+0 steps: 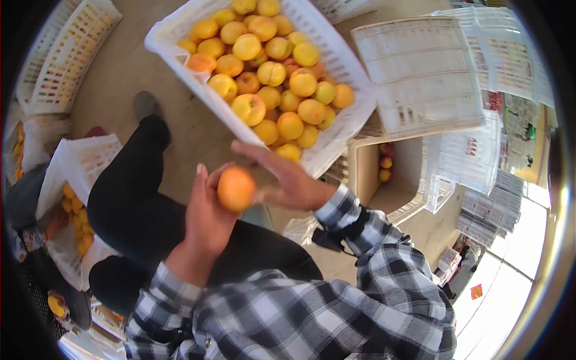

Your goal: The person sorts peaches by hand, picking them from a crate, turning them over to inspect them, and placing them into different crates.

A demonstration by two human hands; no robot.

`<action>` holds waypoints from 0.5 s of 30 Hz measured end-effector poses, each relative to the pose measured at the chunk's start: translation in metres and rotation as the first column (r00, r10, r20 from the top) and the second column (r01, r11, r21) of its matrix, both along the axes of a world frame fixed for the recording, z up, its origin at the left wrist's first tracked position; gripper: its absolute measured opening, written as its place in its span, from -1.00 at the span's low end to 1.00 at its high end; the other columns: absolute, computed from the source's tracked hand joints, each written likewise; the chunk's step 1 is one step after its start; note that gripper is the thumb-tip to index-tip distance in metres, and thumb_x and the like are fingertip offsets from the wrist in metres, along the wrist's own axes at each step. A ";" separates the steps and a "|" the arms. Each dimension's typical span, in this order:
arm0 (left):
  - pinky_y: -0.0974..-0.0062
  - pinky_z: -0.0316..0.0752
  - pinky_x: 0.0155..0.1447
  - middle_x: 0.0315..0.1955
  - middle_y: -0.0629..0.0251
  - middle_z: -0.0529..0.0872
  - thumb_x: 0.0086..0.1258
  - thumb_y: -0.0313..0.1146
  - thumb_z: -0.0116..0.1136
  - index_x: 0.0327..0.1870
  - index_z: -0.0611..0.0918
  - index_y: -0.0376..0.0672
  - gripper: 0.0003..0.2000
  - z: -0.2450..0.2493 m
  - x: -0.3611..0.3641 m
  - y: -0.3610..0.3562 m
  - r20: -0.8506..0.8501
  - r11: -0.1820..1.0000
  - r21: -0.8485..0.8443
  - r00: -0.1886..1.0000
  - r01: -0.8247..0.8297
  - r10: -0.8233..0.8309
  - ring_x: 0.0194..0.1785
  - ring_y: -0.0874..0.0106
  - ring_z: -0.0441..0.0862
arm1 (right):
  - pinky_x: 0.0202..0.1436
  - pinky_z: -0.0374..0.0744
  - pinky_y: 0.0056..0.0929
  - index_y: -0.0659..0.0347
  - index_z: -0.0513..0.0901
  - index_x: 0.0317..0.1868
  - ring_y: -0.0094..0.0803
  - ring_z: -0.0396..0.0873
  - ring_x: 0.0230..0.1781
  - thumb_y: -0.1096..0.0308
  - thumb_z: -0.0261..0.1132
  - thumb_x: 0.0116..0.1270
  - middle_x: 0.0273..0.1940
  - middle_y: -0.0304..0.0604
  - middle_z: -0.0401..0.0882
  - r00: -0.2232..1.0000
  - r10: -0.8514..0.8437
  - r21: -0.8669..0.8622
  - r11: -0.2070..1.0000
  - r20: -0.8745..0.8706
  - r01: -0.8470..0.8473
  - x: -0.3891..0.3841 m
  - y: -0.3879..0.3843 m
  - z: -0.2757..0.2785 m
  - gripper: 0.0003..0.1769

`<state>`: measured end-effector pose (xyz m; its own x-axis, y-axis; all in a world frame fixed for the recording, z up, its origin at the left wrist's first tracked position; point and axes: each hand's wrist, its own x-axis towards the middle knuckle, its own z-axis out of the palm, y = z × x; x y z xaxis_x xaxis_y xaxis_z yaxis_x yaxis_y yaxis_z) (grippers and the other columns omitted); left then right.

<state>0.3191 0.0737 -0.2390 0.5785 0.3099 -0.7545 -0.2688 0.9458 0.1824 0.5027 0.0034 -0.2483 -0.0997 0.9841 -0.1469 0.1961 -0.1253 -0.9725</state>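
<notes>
An orange-yellow peach (236, 189) rests in the fingers of my left hand (207, 219), held above my lap. My right hand (294, 183) is just to the right of it, fingers stretched out and apart, partly smeared by motion. Its lower fingers come right up to the peach's side. Beyond both hands stands a white plastic crate (210, 105) with a pale liner, heaped with yellow and orange peaches (271, 74). The crate's near corner lies close past my right fingertips.
An upturned whitish crate (417, 78) leans at the right, above an open crate (390, 180) with a few reddish fruits. White crates (69, 57) stand at the upper left. A lined crate of peaches (90, 156) is at the left, beside another person's hand (57, 223).
</notes>
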 end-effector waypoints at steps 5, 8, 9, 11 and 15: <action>0.17 0.31 0.40 0.26 0.03 0.44 0.53 0.27 -0.36 0.36 0.31 -0.31 -0.25 -0.002 -0.003 0.001 0.154 0.998 -0.010 0.986 -0.065 0.066 0.32 0.19 0.42 | 0.28 0.48 -0.37 0.25 0.29 0.35 -0.40 0.43 0.25 0.24 0.46 0.23 0.23 -0.12 0.39 0.810 -0.368 -0.340 0.914 -0.457 0.223 -0.015 -0.009 -0.027 -0.23; 0.04 0.21 0.45 0.35 -0.01 0.37 0.52 0.27 -0.39 0.37 0.32 -0.28 -0.26 -0.001 -0.006 0.001 0.219 0.999 0.015 0.975 -0.041 0.037 0.42 0.09 0.30 | 0.26 0.50 -0.37 0.25 0.31 0.34 -0.37 0.44 0.24 0.19 0.40 0.28 0.20 -0.12 0.43 0.554 -0.490 -0.447 0.866 -0.673 0.224 -0.005 -0.013 -0.035 -0.29; 0.04 0.21 0.45 0.35 -0.01 0.37 0.52 0.27 -0.39 0.37 0.32 -0.28 -0.26 -0.001 -0.006 0.001 0.234 0.999 0.018 0.972 -0.036 0.031 0.42 0.09 0.30 | 0.26 0.51 -0.36 0.27 0.31 0.34 -0.36 0.44 0.24 0.17 0.38 0.30 0.18 -0.12 0.45 0.405 -0.512 -0.486 0.857 -0.758 0.173 -0.002 -0.011 -0.031 -0.30; 0.07 0.27 0.42 0.32 -0.02 0.40 0.54 0.26 -0.39 0.34 0.35 -0.25 -0.29 0.000 -0.008 0.001 0.206 0.998 0.063 0.978 -0.028 0.015 0.39 0.11 0.34 | 0.26 0.51 -0.36 0.28 0.30 0.34 -0.34 0.45 0.25 0.14 0.36 0.32 0.16 -0.12 0.47 0.251 -0.524 -0.512 0.851 -0.814 0.119 0.006 -0.011 -0.026 -0.30; 0.10 0.39 0.34 0.28 -0.04 0.46 0.55 0.24 -0.40 0.31 0.39 -0.22 -0.32 0.005 -0.013 0.001 0.209 0.999 0.050 0.978 -0.021 0.011 0.30 0.11 0.46 | 0.23 0.54 -0.36 0.35 0.30 0.32 -0.36 0.50 0.18 0.24 0.40 0.28 0.15 -0.10 0.49 0.508 -0.603 -0.467 0.798 -0.615 0.382 0.042 -0.008 -0.030 -0.29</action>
